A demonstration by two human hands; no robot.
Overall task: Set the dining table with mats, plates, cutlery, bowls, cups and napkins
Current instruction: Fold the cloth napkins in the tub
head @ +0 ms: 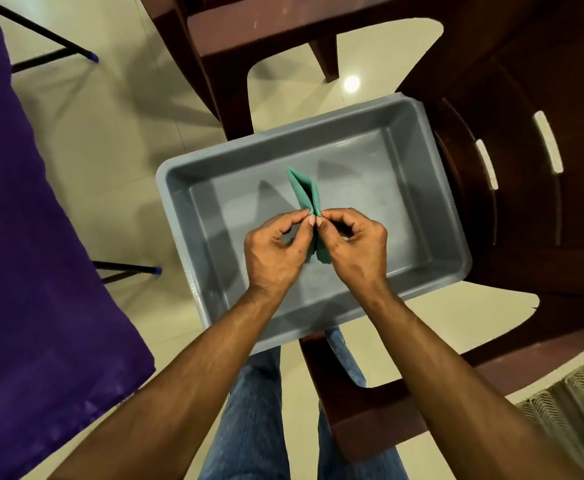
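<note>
So I've got the green napkin [305, 192] pinched between my left hand [272, 251] and right hand [354, 249] over the grey tub [418, 140] (otherwise empty), meaning probably the last item left to lay.

Both hands meet over a grey plastic tub [432, 188], the left hand [275, 252] and right hand [354, 245] each pinching the top edge of a folded green napkin [305, 192] between thumb and fingertips. Beyond the grip the napkin's folds splay apart into a narrow V, and below the grip a short end hangs between the palms. The tub rests on a dark brown chair [512, 161] to the right of the grip, with purple cloth [34, 237] far to its left and blue jeans [259, 410] beneath the forearms.
</note>
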